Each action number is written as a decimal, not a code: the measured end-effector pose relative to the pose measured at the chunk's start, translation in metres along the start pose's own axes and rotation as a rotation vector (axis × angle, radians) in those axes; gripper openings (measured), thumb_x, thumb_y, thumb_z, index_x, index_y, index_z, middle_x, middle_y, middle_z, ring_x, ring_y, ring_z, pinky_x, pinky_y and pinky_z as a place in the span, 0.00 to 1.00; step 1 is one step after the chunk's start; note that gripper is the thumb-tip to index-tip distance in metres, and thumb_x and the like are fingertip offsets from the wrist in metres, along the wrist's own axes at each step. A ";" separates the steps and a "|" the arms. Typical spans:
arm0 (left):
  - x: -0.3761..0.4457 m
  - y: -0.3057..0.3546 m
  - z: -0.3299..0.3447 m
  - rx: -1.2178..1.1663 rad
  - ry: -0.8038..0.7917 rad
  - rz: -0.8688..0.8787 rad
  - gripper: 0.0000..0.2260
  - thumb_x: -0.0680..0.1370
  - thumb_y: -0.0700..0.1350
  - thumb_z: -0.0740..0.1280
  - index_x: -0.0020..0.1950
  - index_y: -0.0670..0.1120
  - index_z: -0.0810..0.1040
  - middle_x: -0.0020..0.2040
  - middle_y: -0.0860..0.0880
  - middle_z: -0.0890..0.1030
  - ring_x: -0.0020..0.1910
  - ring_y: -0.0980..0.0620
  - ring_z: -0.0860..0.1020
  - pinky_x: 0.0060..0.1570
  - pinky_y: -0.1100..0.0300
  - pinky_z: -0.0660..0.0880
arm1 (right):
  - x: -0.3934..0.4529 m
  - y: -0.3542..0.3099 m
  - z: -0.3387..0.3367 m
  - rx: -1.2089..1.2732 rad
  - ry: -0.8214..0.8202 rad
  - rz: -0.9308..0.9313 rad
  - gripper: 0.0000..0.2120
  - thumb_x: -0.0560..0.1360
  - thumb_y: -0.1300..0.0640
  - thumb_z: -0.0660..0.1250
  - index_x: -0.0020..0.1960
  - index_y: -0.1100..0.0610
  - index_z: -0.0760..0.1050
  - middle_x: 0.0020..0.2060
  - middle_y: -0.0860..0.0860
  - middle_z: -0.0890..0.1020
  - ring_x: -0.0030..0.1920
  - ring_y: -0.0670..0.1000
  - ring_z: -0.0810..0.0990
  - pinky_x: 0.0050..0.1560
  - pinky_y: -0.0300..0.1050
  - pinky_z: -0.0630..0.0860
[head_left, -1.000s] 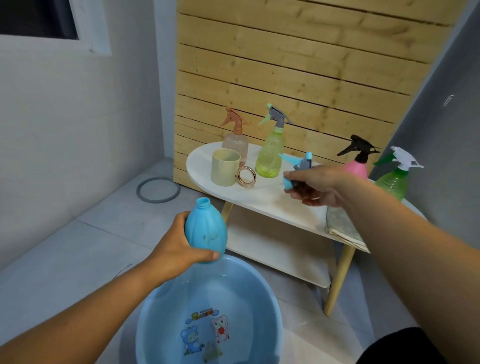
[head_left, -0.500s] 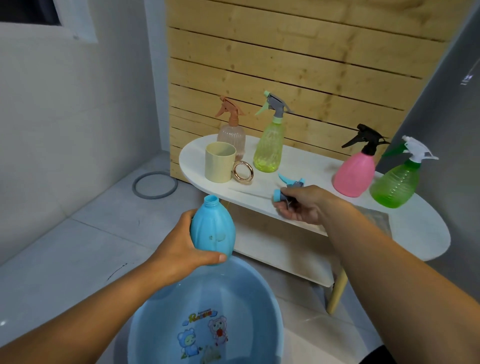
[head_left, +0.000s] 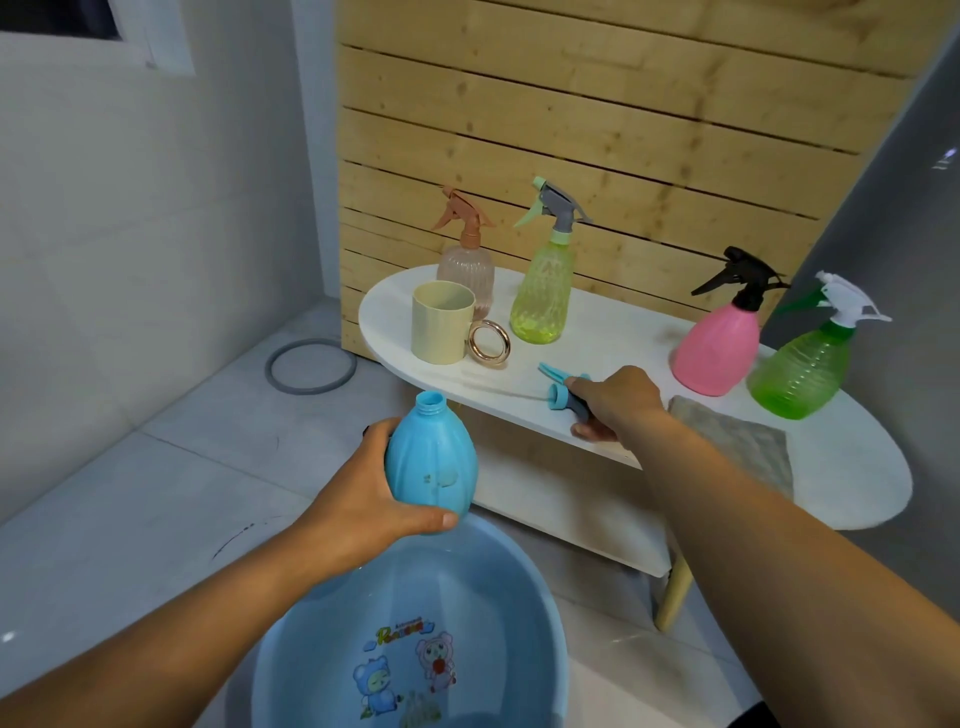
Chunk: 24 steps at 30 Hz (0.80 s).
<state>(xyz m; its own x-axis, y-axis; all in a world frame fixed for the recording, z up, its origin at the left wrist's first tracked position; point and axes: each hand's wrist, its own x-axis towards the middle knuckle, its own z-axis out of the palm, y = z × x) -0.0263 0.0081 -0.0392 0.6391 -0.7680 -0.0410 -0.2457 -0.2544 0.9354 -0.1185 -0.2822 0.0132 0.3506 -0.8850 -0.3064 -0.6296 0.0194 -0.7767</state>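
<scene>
Left hand (head_left: 363, 499) curled around uncapped blue bottle (head_left: 431, 467) above basin (head_left: 535, 587); right hand (head_left: 618, 402) fingers closed on spray head (head_left: 563, 392) lying on white table (head_left: 857, 467).

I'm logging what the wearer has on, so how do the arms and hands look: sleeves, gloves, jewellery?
Both arms are bare to the frame edge, no sleeves in view. The left hand and right hand wear no gloves; no ring, watch or bracelet shows. A dark patch of clothing sits at the bottom edge.

blue basin (head_left: 498, 582), cartoon sticker (head_left: 410, 670) lettering, too blurred to read
</scene>
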 end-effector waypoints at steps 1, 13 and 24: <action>0.000 0.000 0.000 0.001 0.001 0.001 0.43 0.64 0.47 0.85 0.72 0.59 0.64 0.62 0.58 0.75 0.59 0.57 0.78 0.46 0.63 0.81 | 0.001 0.001 0.000 -0.005 0.009 -0.003 0.19 0.75 0.47 0.74 0.49 0.63 0.76 0.39 0.59 0.85 0.30 0.59 0.85 0.44 0.54 0.86; -0.001 0.000 -0.005 -0.010 0.013 -0.011 0.43 0.64 0.48 0.85 0.71 0.60 0.64 0.60 0.59 0.76 0.58 0.56 0.78 0.46 0.61 0.82 | -0.008 -0.034 0.019 -0.157 0.074 -0.442 0.10 0.81 0.49 0.63 0.51 0.54 0.79 0.47 0.53 0.82 0.48 0.57 0.81 0.46 0.48 0.77; 0.011 -0.012 -0.018 -0.003 0.059 -0.027 0.42 0.63 0.48 0.85 0.70 0.60 0.66 0.60 0.60 0.76 0.58 0.57 0.78 0.51 0.57 0.83 | -0.005 -0.058 0.066 -0.027 -0.164 -0.478 0.16 0.82 0.49 0.64 0.54 0.62 0.81 0.36 0.54 0.81 0.25 0.43 0.76 0.29 0.39 0.68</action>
<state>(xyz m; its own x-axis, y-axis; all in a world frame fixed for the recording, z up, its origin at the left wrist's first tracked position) -0.0028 0.0135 -0.0444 0.6872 -0.7251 -0.0456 -0.2258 -0.2728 0.9352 -0.0379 -0.2483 0.0229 0.7070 -0.7072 -0.0041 -0.3890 -0.3840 -0.8374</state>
